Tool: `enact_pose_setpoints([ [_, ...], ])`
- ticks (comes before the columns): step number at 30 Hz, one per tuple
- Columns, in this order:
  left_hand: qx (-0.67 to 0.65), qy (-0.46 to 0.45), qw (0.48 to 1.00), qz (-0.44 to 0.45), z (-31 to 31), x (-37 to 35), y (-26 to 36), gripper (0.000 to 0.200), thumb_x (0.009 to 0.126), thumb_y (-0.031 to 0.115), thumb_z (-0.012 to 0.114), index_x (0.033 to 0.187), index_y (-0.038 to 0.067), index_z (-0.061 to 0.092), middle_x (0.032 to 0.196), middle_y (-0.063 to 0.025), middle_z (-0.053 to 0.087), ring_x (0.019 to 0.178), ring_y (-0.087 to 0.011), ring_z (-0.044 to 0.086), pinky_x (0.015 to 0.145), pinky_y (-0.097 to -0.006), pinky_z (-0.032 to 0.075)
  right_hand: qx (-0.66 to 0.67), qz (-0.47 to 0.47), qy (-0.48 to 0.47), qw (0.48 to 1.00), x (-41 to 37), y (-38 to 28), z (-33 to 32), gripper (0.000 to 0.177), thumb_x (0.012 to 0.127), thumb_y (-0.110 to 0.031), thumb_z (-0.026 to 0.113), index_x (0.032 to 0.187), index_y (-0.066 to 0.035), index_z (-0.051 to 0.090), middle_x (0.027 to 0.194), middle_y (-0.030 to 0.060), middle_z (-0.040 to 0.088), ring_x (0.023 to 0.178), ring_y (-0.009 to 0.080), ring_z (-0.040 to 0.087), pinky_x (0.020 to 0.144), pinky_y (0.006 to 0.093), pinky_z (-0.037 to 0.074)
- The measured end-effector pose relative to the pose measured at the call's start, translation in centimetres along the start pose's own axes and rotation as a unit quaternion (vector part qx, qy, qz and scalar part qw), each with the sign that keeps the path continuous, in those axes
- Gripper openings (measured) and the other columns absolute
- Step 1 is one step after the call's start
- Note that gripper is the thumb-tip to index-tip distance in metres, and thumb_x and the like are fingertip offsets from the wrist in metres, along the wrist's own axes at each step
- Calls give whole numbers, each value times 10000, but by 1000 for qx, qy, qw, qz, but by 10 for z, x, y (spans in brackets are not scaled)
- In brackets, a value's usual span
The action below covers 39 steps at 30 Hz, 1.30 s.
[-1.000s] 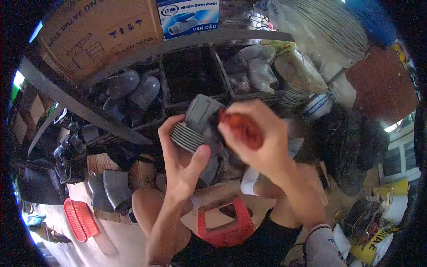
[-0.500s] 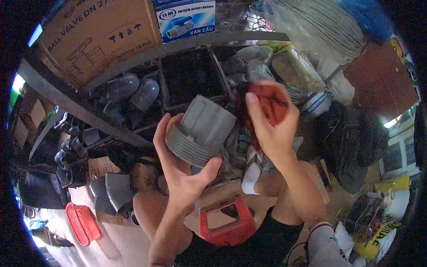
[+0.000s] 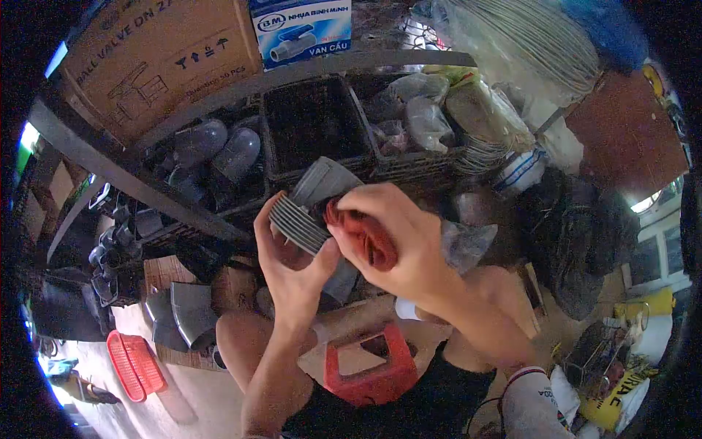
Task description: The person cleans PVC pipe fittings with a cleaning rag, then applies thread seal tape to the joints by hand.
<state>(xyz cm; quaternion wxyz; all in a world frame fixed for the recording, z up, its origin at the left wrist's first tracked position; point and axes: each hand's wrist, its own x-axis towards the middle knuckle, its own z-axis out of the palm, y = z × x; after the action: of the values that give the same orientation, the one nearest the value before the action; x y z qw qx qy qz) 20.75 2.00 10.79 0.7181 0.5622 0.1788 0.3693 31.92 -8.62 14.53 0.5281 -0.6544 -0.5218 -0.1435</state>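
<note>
The left hand (image 3: 292, 274) is gripping a grey pipe fitting (image 3: 313, 199) in the middle of the scene, just in front of the far shelf's dark basket (image 3: 314, 121); its fingers are wrapping behind and its thumb is crossing the ribbed end, seemingly bracing it; the right hand (image 3: 409, 238) is clenching a red rag (image 3: 363, 235), pressing it against the fitting's right side; a red stool (image 3: 369, 373) is sitting nearer, between the knees.

I see a grey pipe fitting (image 3: 307, 208) with a ribbed band, a red cloth (image 3: 363, 238), a red stool (image 3: 373, 369), a red slatted basket (image 3: 134, 364), a blue-and-white box (image 3: 301, 25) and a brown carton (image 3: 161, 55) printed in black.
</note>
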Motion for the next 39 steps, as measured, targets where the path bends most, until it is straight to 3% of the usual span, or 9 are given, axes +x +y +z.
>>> enact_pose_setpoints([
  [4,24,-29,999,29,2,-1,5,932,675,112,851,1411,56,283,1306,-119,432,1167,-215,515,994,-364,451,-115,51,97,987,17,32,-13,221,820,-128,742,1007,-76,634,870,111,660,749,236,682,653,328,541],
  [10,152,-63,978,127,4,4,3,961,643,127,863,1406,49,285,1354,-126,404,1202,-234,494,988,-381,470,201,224,113,947,1,10,-19,205,832,-61,734,1018,-70,651,854,30,673,713,90,632,629,235,509],
  [13,147,-77,975,149,1,4,-5,990,613,88,872,1398,47,270,1354,-136,389,1194,-236,497,953,-365,507,63,16,18,998,-1,6,-10,245,791,-51,755,1008,-69,644,860,65,652,700,152,656,623,253,515],
  [15,161,-72,972,155,-2,0,-5,991,607,75,868,1395,47,267,1359,-141,387,1195,-242,498,964,-366,504,60,161,63,983,-1,19,-9,244,782,-44,755,993,-62,633,860,80,634,726,177,653,656,286,519],
  [18,263,-95,910,308,-6,4,-1,980,616,67,861,1393,48,265,1369,-151,378,1206,-257,496,974,-372,506,45,85,121,988,5,34,-8,241,778,-51,768,976,-55,630,863,91,630,744,190,643,676,287,516],
  [24,177,-18,979,96,5,6,11,984,631,66,859,1406,36,252,1358,-155,403,1235,-275,486,979,-398,479,21,-66,45,997,4,0,-17,306,751,-54,793,1007,-70,626,926,95,647,802,246,656,704,316,530],
  [27,172,-81,961,201,-6,6,-9,976,620,92,869,1399,43,284,1342,-151,422,1240,-271,477,974,-413,473,-23,-56,58,996,2,11,-3,239,774,-104,791,958,-99,638,916,94,648,791,241,663,709,337,532],
  [31,339,-157,866,332,-16,15,18,884,572,123,861,1335,47,420,1365,-187,414,1249,-368,454,1026,-442,415,22,190,127,973,21,61,-27,176,904,-237,693,976,-81,658,891,42,672,776,122,606,716,292,496],
  [39,300,-90,912,265,-18,15,17,868,588,150,849,1343,66,428,1316,-200,456,1269,-401,425,1060,-425,393,250,447,236,826,24,68,-64,434,904,-390,649,1233,-113,590,1156,36,623,982,174,594,782,353,494],
])
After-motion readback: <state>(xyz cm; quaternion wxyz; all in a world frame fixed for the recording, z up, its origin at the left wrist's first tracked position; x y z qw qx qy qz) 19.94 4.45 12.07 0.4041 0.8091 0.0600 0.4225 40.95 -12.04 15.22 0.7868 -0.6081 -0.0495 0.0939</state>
